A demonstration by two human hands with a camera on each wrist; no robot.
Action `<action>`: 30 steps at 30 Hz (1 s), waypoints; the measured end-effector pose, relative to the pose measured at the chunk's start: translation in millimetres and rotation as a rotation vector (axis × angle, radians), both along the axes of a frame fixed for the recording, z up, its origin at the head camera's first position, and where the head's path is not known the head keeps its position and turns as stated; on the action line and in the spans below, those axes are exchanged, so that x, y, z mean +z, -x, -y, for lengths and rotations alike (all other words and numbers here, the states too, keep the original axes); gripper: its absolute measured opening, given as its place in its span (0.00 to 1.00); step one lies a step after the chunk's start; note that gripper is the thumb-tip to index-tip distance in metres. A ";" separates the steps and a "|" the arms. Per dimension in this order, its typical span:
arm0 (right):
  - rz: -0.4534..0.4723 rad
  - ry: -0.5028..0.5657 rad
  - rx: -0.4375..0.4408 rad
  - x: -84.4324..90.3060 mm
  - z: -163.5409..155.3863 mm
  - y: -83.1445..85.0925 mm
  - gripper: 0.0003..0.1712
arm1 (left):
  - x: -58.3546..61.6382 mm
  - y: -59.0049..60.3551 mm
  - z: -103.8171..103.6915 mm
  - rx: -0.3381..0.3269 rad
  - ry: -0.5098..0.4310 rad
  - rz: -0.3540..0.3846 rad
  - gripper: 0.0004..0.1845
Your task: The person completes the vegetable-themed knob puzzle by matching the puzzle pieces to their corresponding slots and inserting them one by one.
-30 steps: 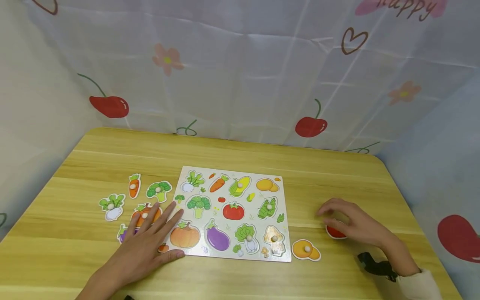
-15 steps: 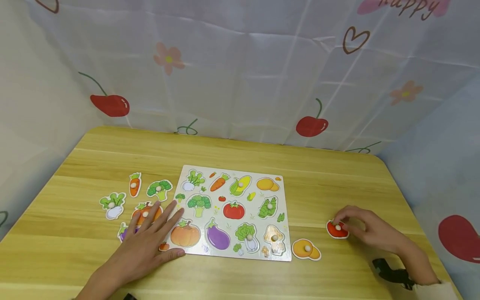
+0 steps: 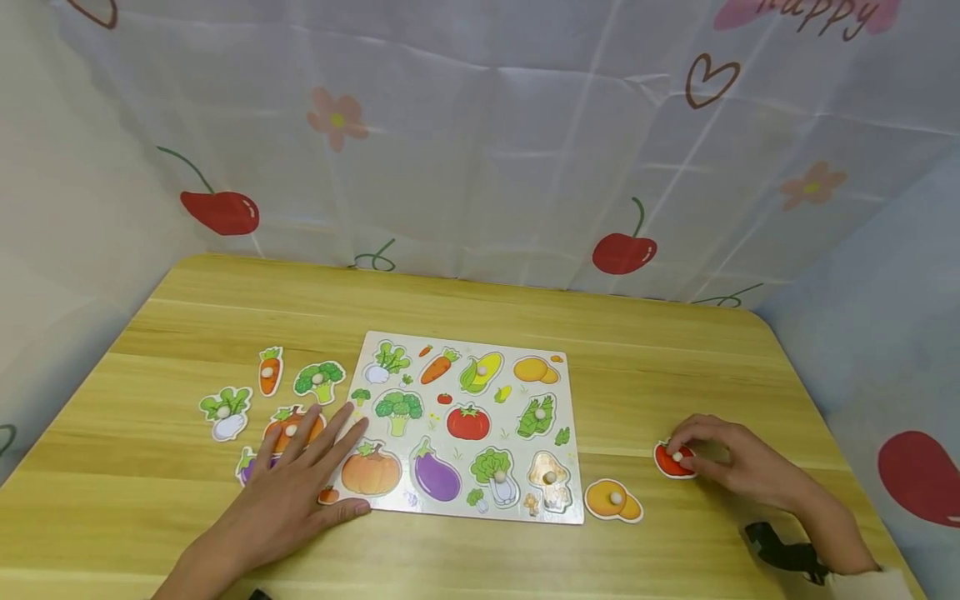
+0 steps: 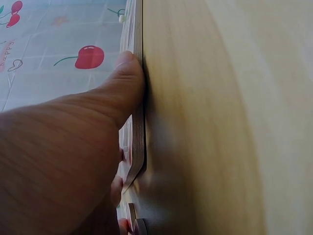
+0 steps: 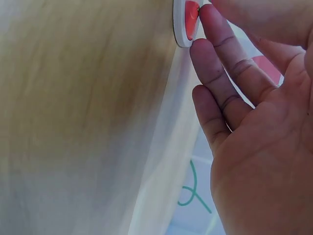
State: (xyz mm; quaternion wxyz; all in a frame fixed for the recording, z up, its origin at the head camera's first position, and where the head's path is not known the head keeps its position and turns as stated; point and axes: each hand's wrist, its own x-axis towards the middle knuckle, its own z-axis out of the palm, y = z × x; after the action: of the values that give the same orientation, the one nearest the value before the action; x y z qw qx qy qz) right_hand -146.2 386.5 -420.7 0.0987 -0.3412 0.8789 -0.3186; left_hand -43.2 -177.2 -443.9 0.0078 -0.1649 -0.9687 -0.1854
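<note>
L hand (image 3: 288,487) lies w/ fingers spread wide over board (image 3: 471,396) & pumpkin pc (image 3: 288,423); R hand (image 3: 738,462) pinches knob (image 3: 677,457) of tomato pc (image 3: 669,467) on worktop (image 3: 480,560).

From here I have a broad bare strip along the back edge of the table (image 3: 615,321), with the hanging cloth (image 3: 480,167) rising behind it. A lane also runs between the board (image 3: 517,446) and the right hand (image 3: 738,467), but the potato piece (image 3: 598,498) narrows it, just beside the board's front right corner. The right forearm blocks me toward the table's front right corner. To the left I see only tight gaps: the left hand (image 3: 288,496) spans the board's left edge and the pumpkin piece (image 3: 291,431), with the radish piece (image 3: 227,423), carrot piece (image 3: 270,379) and broccoli piece (image 3: 318,379) behind. Four knobs (image 3: 500,477) stick up from the board.
</note>
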 end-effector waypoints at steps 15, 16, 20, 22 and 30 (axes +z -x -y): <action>-0.042 0.013 0.021 -2.3 -2.2 -0.1 0.20 | -1.3 0.2 -0.5 -0.001 -0.004 -0.004 0.46; -0.049 0.014 0.027 -2.1 -2.3 0.5 0.21 | -1.3 0.3 -0.4 0.000 -0.003 -0.004 0.46; -0.078 0.014 0.043 -0.8 -2.4 2.0 0.22 | -1.2 0.5 -0.2 0.000 0.002 -0.004 0.46; -0.089 0.009 0.044 0.1 -2.1 2.0 0.22 | -1.3 0.6 -0.2 -0.002 0.004 -0.005 0.46; -0.129 -0.021 0.038 1.1 2.8 2.6 0.23 | -1.2 0.9 -0.5 -0.003 0.009 -0.023 0.45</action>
State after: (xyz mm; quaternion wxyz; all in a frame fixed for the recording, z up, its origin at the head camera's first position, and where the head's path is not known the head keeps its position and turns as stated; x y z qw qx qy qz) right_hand -148.8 383.6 -419.6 0.0515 -0.3767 0.8799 -0.2849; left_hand -44.0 -176.7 -445.1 0.0180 -0.1685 -0.9691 -0.1791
